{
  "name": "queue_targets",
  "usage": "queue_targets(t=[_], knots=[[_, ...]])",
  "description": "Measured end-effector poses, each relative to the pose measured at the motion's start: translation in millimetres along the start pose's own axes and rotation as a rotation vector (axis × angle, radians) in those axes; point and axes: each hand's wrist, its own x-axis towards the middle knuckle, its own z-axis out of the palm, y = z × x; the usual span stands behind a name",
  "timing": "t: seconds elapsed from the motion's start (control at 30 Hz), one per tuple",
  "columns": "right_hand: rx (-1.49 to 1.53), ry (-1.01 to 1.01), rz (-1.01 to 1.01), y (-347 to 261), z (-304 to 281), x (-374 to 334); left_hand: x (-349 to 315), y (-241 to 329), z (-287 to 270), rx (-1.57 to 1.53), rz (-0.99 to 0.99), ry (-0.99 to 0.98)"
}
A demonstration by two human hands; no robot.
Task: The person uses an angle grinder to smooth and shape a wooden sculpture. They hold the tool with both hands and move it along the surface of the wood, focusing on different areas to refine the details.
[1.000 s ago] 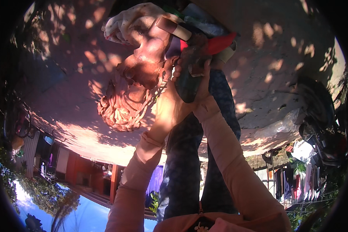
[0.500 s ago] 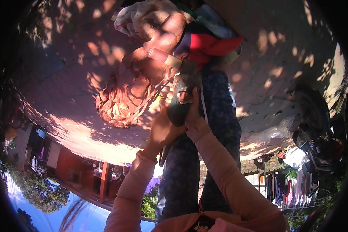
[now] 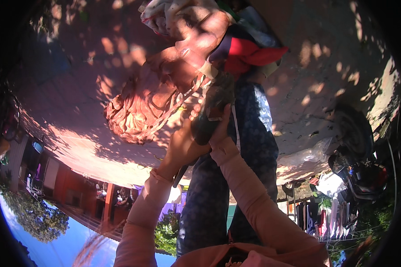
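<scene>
A reddish-brown carved statue (image 3: 142, 104) with deeply cut wavy locks lies in front of me. My left hand (image 3: 185, 140) is closed round the body of a dark green power tool (image 3: 202, 128), with its fingertips showing along the tool's left side. On the other side, my right hand (image 3: 220, 129) grips the same body. The tool points away from me, and a tan piece (image 3: 208, 70) at its far end is right by the statue's surface. Shadow hides whether the two touch, and the tool's exact kind is unclear.
Beyond the tool lie a red and navy cloth (image 3: 249, 54) and a whitish cloth (image 3: 158, 15). Clear plastic (image 3: 314, 152) lies on the ground at right, near a parked motorcycle (image 3: 365, 178). Hanging clothes (image 3: 329, 216) and an orange-red building (image 3: 87, 196) show lower down.
The view has turned slightly. At the tool's far end, the pinkish cylinder seen earlier no longer stands out; only the tan piece shows. Both hands keep their grip.
</scene>
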Motion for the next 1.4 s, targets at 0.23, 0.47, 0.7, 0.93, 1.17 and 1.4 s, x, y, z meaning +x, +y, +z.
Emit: queue_targets(t=[0.23, 0.47, 0.7, 0.93, 1.17, 1.4], knots=[[-0.073, -0.036, -0.090, -19.2, 31.3, 4.8, 10.7, 27.8, -6.6, 0.108, 0.053, 0.035], [-0.077, 0.005, -0.138, -16.8, 39.6, 4.1, 19.2, 17.0, -11.2, 0.170, 0.083, -0.005], [-0.193, 0.044, -0.147, -1.8, 48.2, -10.8, 2.9, 9.8, -27.2, 0.101, 0.001, -0.111], [-0.040, 0.061, -0.153, -15.0, 52.3, -2.2, 22.2, 16.3, -40.2, 0.064, 0.175, -0.127], [-0.082, 0.034, -0.186, 10.1, 53.6, -8.8, 9.9, 2.5, -61.8, -0.103, 0.125, -0.313], [-0.154, 0.062, -0.256, -3.4, 69.1, -3.0, 31.1, 15.5, -76.5, -0.090, 0.069, -0.394]])
